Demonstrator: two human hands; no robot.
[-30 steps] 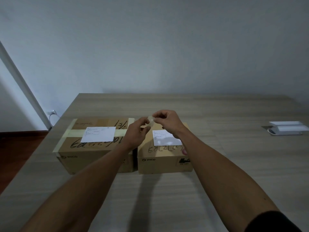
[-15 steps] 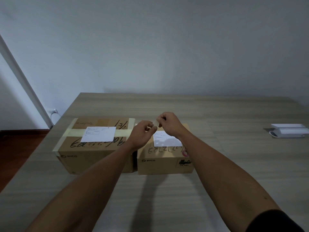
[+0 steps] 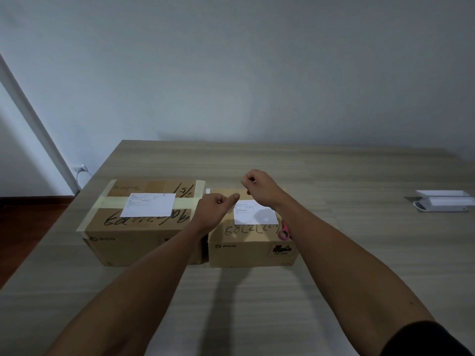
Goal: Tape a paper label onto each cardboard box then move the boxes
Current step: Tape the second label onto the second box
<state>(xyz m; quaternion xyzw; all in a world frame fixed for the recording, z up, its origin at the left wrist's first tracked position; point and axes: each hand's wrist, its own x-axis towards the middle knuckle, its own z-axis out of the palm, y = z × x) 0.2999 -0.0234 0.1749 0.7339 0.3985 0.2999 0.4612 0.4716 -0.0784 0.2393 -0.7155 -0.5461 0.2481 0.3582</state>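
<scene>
- 2 cardboard boxes sit side by side on the wooden desk [image 3: 257, 317], their near faces printed "PICO".
- The left box [image 3: 144, 227] is the larger one; pale tape runs across its top and down its left edge, and a white paper label [image 3: 149, 204] lies on that tape band above black handwriting.
- The right box [image 3: 252, 247] stands just beside it, touching or nearly so. Its paper label [image 3: 257, 214] lies on the top, partly shaded by the arms.
- The left hand [image 3: 218, 209] is above the gap between the boxes, fingers curled into a loose fist with the thumb pointing right; I cannot tell whether it pinches anything.
- The right hand [image 3: 259, 187] is raised over the far edge of the right box, fingers curled with thumb and forefinger pressed together; whether tape is between them I cannot tell.
- Pink-handled scissors [image 3: 284, 232] lie on the right box's top near its right edge, partly behind the right forearm.
- A white flat device [image 3: 442, 204] rests on the desk far to the right.
</scene>
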